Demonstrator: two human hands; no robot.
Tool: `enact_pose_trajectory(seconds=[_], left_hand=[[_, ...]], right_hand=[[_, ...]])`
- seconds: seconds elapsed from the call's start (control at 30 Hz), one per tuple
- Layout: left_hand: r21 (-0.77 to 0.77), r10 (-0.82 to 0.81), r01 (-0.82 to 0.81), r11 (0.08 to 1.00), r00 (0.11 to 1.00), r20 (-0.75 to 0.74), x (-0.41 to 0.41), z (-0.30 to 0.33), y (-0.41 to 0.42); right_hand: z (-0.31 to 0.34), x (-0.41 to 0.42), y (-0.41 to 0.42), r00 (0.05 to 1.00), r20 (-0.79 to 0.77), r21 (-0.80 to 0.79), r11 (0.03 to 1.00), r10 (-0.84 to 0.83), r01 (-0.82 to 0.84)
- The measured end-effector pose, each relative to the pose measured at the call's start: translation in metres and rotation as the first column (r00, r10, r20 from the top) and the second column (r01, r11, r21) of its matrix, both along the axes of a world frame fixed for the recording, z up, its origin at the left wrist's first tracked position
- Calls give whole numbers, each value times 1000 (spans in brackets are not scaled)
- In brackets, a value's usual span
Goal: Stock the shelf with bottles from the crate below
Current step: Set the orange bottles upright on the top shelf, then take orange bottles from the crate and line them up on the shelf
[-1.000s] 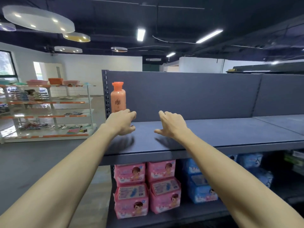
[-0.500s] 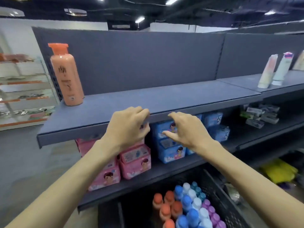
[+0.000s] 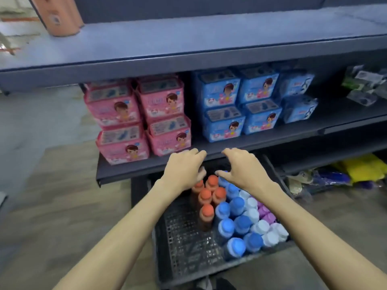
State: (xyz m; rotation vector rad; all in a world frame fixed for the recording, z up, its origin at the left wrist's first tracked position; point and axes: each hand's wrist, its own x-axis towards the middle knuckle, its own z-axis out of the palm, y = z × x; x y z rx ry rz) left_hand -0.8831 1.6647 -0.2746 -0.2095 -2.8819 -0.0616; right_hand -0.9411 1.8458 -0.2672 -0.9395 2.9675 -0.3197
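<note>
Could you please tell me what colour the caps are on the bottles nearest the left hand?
Orange caps, seen best in the head view.

A black mesh crate [image 3: 184,243] sat at lower centre, holding upright bottles: orange-capped [image 3: 206,210] at left, blue-capped [image 3: 234,225] in the middle, white and purple at right. One orange bottle [image 3: 60,16] stood on the grey shelf [image 3: 188,36], upper left.

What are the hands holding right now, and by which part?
Nothing. The left hand and right hand hover with loosely curled fingers above the orange-capped bottles in the crate.
</note>
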Motion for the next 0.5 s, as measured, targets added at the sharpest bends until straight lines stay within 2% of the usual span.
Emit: enact_pose_trajectory(seconds=[0.2, 0.33, 0.5], left_hand=[[49, 122, -139, 989, 959, 256, 32, -72, 2], [73, 162, -210, 975, 897, 411, 52, -114, 5], [90, 182, -260, 961, 848, 498, 72, -145, 15]], right_hand=[[-78, 20, -8, 971, 238, 74, 996, 21, -40], [-126, 36, -14, 923, 382, 147, 989, -41, -17], [-165, 50, -24, 872, 473, 152, 987, -125, 59]])
